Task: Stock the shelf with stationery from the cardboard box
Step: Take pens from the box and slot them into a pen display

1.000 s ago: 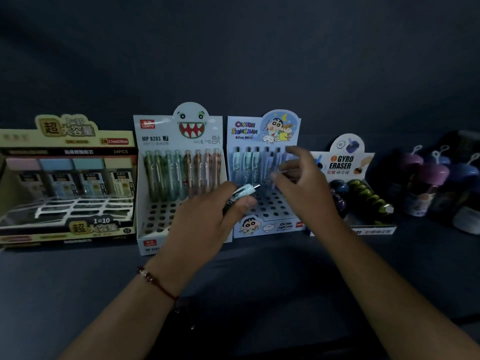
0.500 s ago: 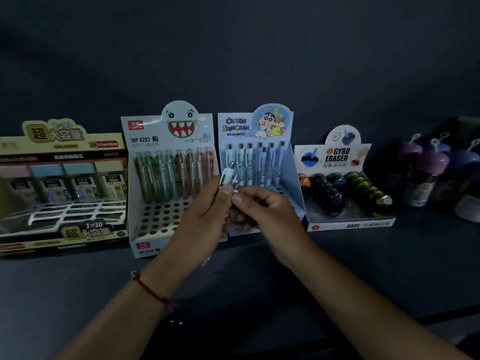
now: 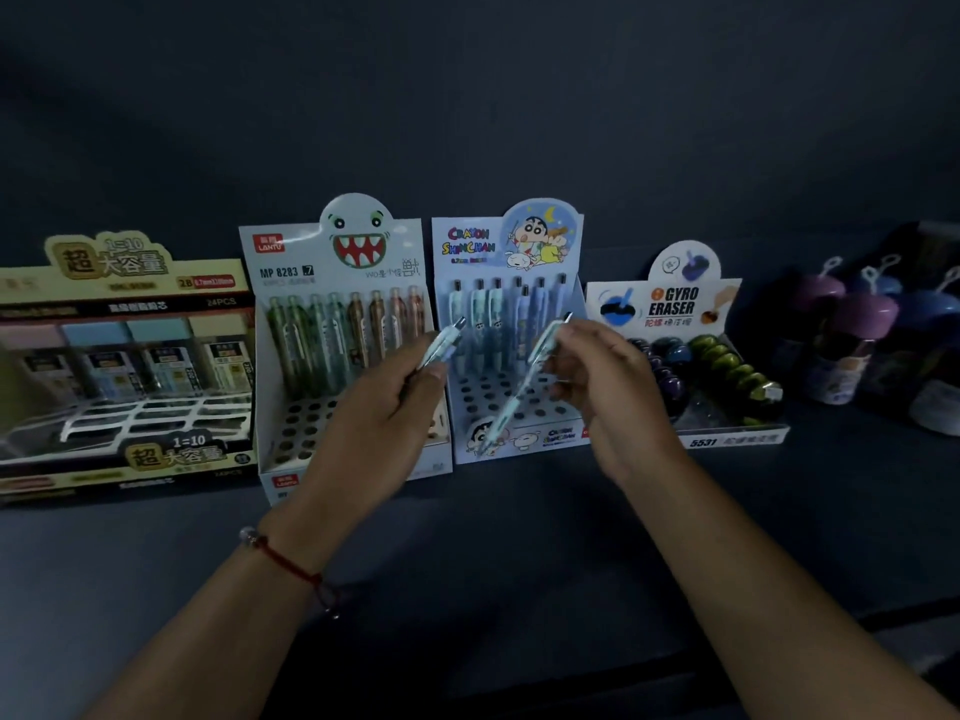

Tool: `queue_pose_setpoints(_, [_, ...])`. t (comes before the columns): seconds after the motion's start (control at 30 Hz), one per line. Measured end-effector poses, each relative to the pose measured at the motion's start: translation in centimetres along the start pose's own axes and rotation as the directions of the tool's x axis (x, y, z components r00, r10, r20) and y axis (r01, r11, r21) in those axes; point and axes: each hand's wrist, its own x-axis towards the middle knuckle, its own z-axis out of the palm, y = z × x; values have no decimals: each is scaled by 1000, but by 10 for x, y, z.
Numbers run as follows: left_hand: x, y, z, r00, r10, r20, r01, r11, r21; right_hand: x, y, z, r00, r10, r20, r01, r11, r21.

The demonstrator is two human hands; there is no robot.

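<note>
Dark matte shelf; left hand, right hand fingers each pinch slim plastic pencil.

We count four display boxes along the shelf: the yellow lead box at left, the monster pencil box, the Crayon Shin-chan box at centre, the gyro eraser tray at right. Eight pencils stand in the monster box. Two hands, one pencil in the left hand, another in the right hand
</note>
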Motion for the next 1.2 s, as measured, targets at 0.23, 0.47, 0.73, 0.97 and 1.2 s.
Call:
queue_pose_setpoints(0.23, [-2, -4, -15, 992, 120, 51, -129, 848, 514, 24, -14, 14, 974, -227, 24, 227, 956, -184])
queue_pose_setpoints(0.47, [-28, -26, -39, 955, 249, 159, -290, 679, 674, 40, -1, 45, 924, -367, 102, 378, 845, -380])
queue_pose_setpoints(0.73, [-18, -30, -35, 958, 256, 133, -281, 726, 627, 43, 19, 41, 909, -384, 163, 409, 749, -521])
queue_pose_setpoints(0.97, [-19, -31, -34, 959, 256, 119, -277, 773, 571, 47, 30, 43, 906, -374, 199, 419, 716, -558])
queue_pose_setpoints(1.2, [-22, -29, -34, 964, 240, 115, -263, 787, 558, 52, 36, 45, 899, -383, 211, 428, 671, -605])
